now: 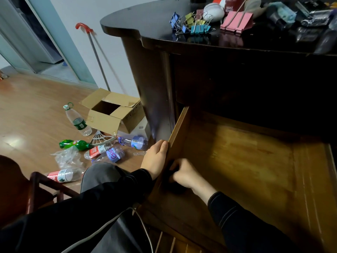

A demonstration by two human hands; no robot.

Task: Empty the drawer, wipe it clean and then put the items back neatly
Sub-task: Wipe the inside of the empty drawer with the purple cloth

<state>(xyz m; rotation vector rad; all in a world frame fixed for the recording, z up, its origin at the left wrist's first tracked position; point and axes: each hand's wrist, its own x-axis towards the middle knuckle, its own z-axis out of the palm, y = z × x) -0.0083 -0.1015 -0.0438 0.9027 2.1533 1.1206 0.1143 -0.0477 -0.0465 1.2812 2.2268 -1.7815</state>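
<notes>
Drawer [246, 161] stands open and emptied, clips [197, 24] on the worktop [138, 21] above. Left hand [155, 159] grips its side wall; right hand [184, 174] fingers clamp what seems a dark cloth [174, 187] in the corner, where firm strokes would serve best.

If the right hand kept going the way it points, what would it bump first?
Most likely the drawer's left side wall, which the right hand, curled on a dark thing, looks almost against; depth is unclear.

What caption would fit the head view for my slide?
Left hand holds the side of the empty drawer; right hand grips what looks like a dark cloth inside.
</notes>
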